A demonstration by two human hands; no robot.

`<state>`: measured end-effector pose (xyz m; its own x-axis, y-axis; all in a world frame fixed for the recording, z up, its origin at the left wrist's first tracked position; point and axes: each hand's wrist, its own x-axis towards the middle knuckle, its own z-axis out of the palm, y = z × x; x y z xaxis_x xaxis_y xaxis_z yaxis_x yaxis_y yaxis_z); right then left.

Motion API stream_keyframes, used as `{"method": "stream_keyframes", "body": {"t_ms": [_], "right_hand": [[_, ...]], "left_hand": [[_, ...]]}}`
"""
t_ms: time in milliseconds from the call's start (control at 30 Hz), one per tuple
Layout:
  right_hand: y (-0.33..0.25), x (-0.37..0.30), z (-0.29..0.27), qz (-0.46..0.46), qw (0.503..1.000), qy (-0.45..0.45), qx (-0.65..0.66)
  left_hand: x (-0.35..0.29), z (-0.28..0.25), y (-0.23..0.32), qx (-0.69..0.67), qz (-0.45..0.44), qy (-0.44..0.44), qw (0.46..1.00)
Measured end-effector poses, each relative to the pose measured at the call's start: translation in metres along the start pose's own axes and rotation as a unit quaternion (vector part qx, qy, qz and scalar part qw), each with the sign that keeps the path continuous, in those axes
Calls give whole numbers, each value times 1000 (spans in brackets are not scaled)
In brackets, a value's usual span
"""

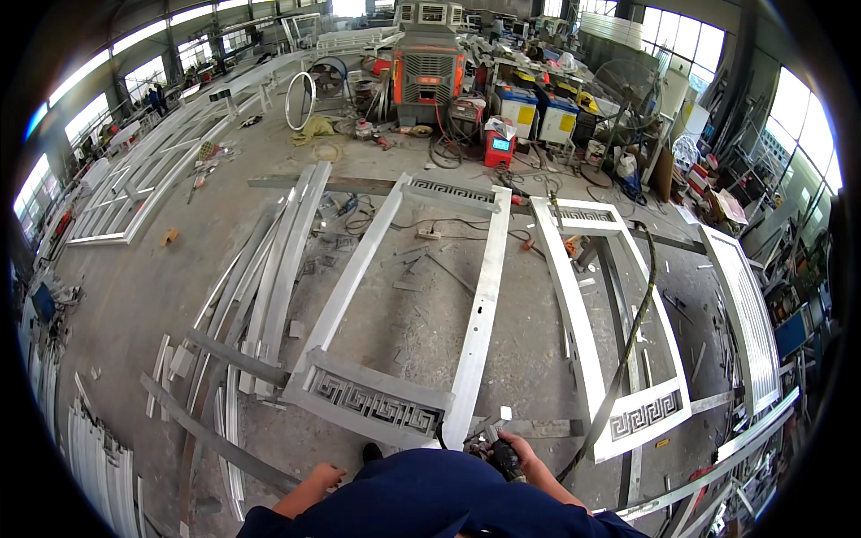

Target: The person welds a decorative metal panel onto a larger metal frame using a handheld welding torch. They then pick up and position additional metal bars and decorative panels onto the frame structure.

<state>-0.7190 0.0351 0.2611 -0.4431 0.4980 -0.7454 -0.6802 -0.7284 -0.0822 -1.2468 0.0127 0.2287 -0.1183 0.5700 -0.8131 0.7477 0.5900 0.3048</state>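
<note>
My right hand is wrapped round a black-bodied handheld power tool with a grey metal head, close to my body. The tool is beside the lower right corner of a silver metal door frame, which lies in front of me. A dark Greek-key panel fills the frame's near end. My left hand hangs low, left of my body and below that panel. Its fingers are loosely bent and apart, with nothing visible in them. Part of the tool is hidden by my right fingers.
A second frame lies to the right, crossed by a dark hose. Long metal profiles are stacked at left. Crossbars run under the frames. Farther back stand a red machine and a large orange-grey unit.
</note>
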Motion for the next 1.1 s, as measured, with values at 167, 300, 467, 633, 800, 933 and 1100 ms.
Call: {"method": "stream_keyframes", "body": {"t_ms": [167, 300, 467, 633, 800, 933, 1100], "right_hand": [[1, 1, -2, -5, 1000, 9, 6], [2, 0, -4, -3, 1000, 2, 19], [-1, -1, -4, 16, 1000, 5, 9], [1, -1, -3, 11, 1000, 7, 8], [0, 2, -8, 24, 999, -16, 23], [2, 6, -9, 11, 1000, 3, 0], [4, 3, -6, 28, 999, -15, 36]], "left_hand": [[2, -1, 0, -1, 1, -12, 1000], [-2, -1, 7, -9, -4, -11, 1000], [5, 5, -1, 5, 9, -14, 1000], [9, 8, -8, 7, 12, -17, 1000], [5, 8, -10, -18, 13, -19, 1000], [1, 9, -10, -23, 13, -10, 1000], [1, 8, -10, -16, 13, -8, 1000]]}}
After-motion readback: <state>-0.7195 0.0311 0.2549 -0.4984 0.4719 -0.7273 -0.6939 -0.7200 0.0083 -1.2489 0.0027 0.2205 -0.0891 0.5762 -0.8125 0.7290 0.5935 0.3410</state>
